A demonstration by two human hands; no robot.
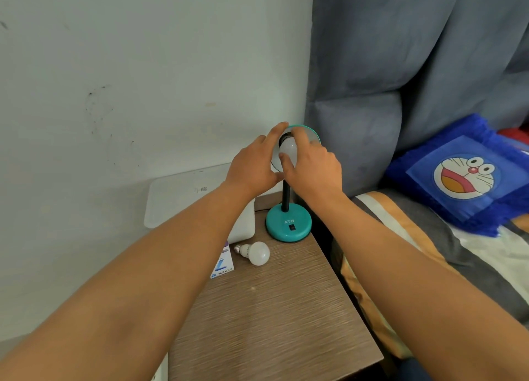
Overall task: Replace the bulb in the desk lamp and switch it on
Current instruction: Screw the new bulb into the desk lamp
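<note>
A teal desk lamp stands at the back of a wooden bedside table, its round base carrying a black switch and a black stem. The lamp's shade is tilted toward me. A white bulb sits in the shade's socket. My right hand grips this bulb with thumb and fingers around it. My left hand holds the shade's left rim. A second white bulb lies on its side on the table, left of the base.
A bulb box lies at the table's left edge beside a white container with a lid. A white wall is to the left, a grey curtain behind. A bed with a blue cartoon pillow borders the table's right side.
</note>
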